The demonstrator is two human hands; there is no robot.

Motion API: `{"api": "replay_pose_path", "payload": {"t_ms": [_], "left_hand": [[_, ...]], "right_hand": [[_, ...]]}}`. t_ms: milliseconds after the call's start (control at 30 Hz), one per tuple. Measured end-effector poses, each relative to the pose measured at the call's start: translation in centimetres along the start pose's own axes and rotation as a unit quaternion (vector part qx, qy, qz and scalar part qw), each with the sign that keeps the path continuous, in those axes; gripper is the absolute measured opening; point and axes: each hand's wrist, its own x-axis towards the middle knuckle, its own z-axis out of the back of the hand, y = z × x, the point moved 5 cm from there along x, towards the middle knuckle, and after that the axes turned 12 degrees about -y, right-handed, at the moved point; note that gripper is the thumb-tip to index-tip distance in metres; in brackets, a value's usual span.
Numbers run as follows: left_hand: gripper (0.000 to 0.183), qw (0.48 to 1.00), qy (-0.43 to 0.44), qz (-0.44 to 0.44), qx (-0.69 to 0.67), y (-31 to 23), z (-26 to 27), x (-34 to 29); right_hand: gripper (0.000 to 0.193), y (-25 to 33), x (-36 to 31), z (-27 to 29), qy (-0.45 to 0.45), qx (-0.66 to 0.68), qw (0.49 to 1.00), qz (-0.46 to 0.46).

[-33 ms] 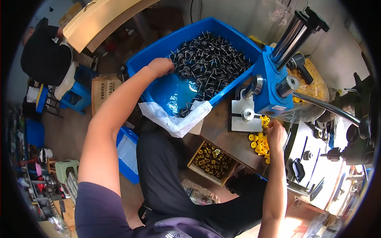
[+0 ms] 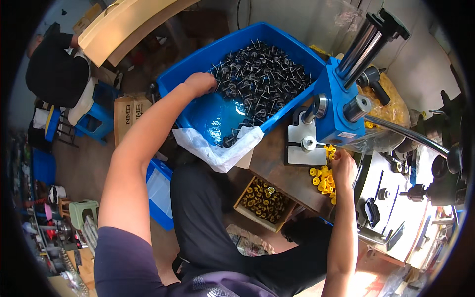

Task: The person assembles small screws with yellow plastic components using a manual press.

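My left hand (image 2: 200, 83) reaches into a large blue bin (image 2: 170, 81) at the left edge of a heap of black parts with thin metal shafts (image 2: 264, 74). Its fingers are curled closed, and their tips are hidden against the heap. On the bench's right side, my right hand (image 2: 345, 168) pinches at a small pile of yellow plastic caps (image 2: 322, 180), its fingertips closed at the pile's upper edge. Just left of that hand stands a blue hand press (image 2: 336, 106) above a metal base plate (image 2: 303, 143) with a round fixture.
A white sheet (image 2: 217, 152) drapes over the bin's near corner. Below the bench edge, an open drawer (image 2: 264, 204) holds many yellow-and-black pieces. A clear bag of yellow parts (image 2: 391, 109) sits behind the press. The press's long lever (image 2: 410, 131) extends rightward. At far left is another person (image 2: 57, 69).
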Motion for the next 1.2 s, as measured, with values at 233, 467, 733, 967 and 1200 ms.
{"api": "replay_pose_path", "payload": {"t_ms": [233,467,733,967,1200], "left_hand": [[0.011,0.997,-0.066,0.018,-0.041,-2.0,5.9,-0.8],[0.013,0.864,-0.284,0.052,-0.412,-19.1,16.8,-4.8],[0.016,0.778,-0.317,0.114,-0.53,-29.1,9.0,-1.1],[0.013,0.726,-0.34,0.14,-0.581,-29.3,7.2,1.4],[0.015,0.722,-0.314,0.143,-0.6,-29.5,7.5,1.3]], "right_hand": [[0.017,-0.1,-0.8,0.3,0.009,-0.005,1.0,0.021],[0.019,0.3,-0.9,0.2,-0.005,0.021,1.0,0.018],[0.014,0.7,-2.0,0.0,-0.022,0.031,0.998,0.04],[0.016,0.4,-1.1,1.1,-0.083,0.054,0.993,0.063],[0.027,6.4,0.1,3.1,0.001,0.344,0.935,-0.086]]}}
